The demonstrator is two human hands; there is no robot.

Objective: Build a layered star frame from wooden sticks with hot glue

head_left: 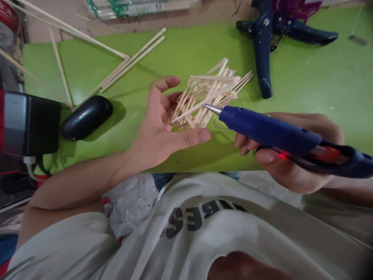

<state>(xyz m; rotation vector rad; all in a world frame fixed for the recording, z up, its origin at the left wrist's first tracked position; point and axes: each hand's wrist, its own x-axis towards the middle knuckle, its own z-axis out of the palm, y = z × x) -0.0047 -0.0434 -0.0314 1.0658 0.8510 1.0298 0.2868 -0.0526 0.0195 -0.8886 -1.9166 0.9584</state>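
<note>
My left hand (159, 134) cradles a lattice of thin wooden sticks (208, 95) glued into a tangled frame. Its fingers curve behind the sticks, and the thumb stretches along the near side. In my right hand (291, 167) is a blue hot glue gun (271, 130), its metal nozzle pointing left. The nozzle tip overlaps a long stick across the front of the lattice; whether it touches cannot be made out. A small red light glows on the gun near my right thumb.
A black computer mouse (87, 118) and a black box-shaped device (32, 124) are at the left. Long sticks (134, 58) lie behind the mouse. Blue-handled clamps (264, 46) rest at the back right of the green table (314, 81). Packaged sticks (136, 8) lie at the far edge.
</note>
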